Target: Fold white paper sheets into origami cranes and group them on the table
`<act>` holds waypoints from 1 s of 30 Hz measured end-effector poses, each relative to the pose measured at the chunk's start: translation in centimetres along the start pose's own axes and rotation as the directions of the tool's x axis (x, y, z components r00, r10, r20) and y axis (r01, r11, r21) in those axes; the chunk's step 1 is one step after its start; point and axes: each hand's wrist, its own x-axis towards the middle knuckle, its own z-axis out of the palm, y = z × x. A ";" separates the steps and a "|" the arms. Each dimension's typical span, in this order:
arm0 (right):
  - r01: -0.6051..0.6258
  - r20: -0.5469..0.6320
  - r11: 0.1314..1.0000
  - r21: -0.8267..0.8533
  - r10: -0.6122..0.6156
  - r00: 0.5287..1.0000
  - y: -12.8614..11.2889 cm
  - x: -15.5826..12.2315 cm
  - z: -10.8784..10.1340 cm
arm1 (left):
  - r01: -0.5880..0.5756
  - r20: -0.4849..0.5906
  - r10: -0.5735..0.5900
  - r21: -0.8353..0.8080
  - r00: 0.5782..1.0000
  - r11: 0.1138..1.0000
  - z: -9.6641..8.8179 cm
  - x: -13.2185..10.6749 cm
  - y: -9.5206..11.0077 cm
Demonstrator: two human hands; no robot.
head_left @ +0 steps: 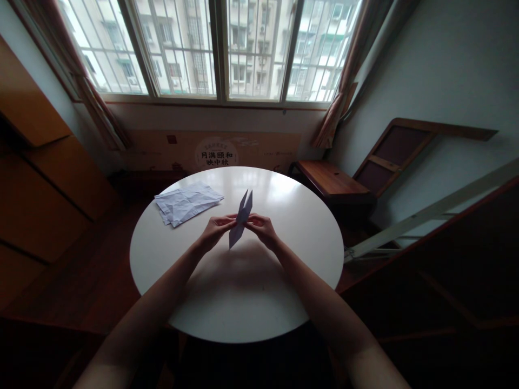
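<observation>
Both hands meet above the middle of the round white table [284, 281], holding a folded piece of white paper [241, 218] between them. The left hand [214, 232] pinches the paper's left edge with thumb and fingertips closed on it; the right hand [263, 229] grips the opposite side the same way, fingers curled narrow around the fold. The paper stands nearly upright, tilted a little to the right, with two pointed flaps at its far upper end and a narrower tip pointing down toward the tabletop. It is lifted clear of the table and casts a soft shadow on the surface below.

On the far left part of the table lies a loose stack of creased white paper sheets [187, 202], well apart from the hands. Beyond the table, a barred window [214, 48] fills the far wall, and a dark wooden chair [332, 183] sits to the far right.
</observation>
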 end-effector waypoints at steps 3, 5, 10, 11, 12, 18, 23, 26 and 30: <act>-0.014 -0.020 1.000 0.016 0.015 1.000 0.1 0.1 0.0 | 0.000 -0.004 0.001 0.022 1.000 1.000 0.0 -0.1 0.2; -0.012 -0.028 1.000 0.013 0.012 1.000 0.2 0.1 -0.1 | -0.004 0.003 0.004 0.018 1.000 1.000 0.0 0.0 0.1; 0.007 -0.028 1.000 -0.006 -0.007 1.000 0.0 0.1 -0.2 | 0.036 -0.027 -0.036 0.007 0.999 0.999 -0.5 0.2 -0.6; 0.008 -0.030 1.000 -0.014 -0.008 1.000 0.0 0.1 -0.2 | 0.052 -0.040 -0.052 0.014 0.998 0.999 -0.6 0.3 -0.8; 0.007 -0.033 1.000 -0.023 -0.008 0.999 -0.1 0.1 -0.3 | 0.065 -0.051 -0.064 0.021 0.997 0.998 -0.7 0.3 -1.0; 0.005 -0.038 1.000 -0.007 -0.006 0.999 -0.4 0.1 -0.3 | 0.055 -0.047 -0.055 0.011 0.997 0.998 -0.6 0.3 -1.0; -0.018 -0.023 0.999 0.032 0.019 1.000 -0.7 0.0 -0.1 | 0.022 -0.022 -0.022 0.001 1.000 1.000 -0.4 0.2 -0.6; -0.021 -0.012 0.999 0.045 0.022 1.000 -0.9 -0.1 -0.1 | 0.041 -0.037 -0.040 0.006 0.998 0.999 -0.5 0.2 -0.8; -0.016 -0.022 0.998 0.066 0.018 1.000 -0.9 -0.1 0.0 | 0.080 -0.060 -0.082 -0.043 0.995 0.996 -0.4 0.2 -0.8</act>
